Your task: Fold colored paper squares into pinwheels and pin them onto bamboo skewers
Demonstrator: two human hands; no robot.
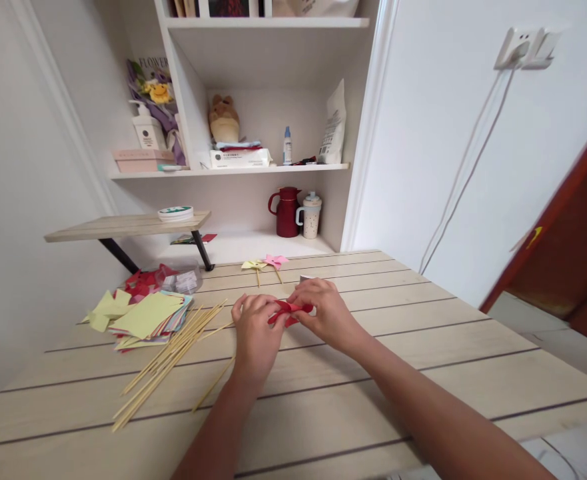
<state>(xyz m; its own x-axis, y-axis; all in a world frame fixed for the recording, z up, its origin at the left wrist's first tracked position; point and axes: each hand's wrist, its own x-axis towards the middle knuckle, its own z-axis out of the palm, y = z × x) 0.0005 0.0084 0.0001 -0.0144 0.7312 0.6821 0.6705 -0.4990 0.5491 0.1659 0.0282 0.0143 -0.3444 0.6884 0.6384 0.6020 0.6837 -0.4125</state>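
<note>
Between my two hands, just above the wooden table, is a piece of red paper [292,309] with folded or curled edges. My left hand [259,327] pinches its left side, fingers closed on it. On the right side, my right hand [320,308] grips the same paper between thumb and fingers. Bamboo sticks [173,363] lie in a loose bundle left of my left hand. Beyond my hands rest a yellow paper pinwheel [254,265] and a pink paper pinwheel [276,261], each on a short stick. A small grey-white object [305,277] is partly hidden behind my right hand.
A stack of coloured paper [148,316] sits at the left, near red paper pieces [140,285] and a clear container [186,279]. A small raised wooden shelf [123,225] stands behind them. In the shelving at the back are a dark red jug [288,213] and a speckled cup [312,217].
</note>
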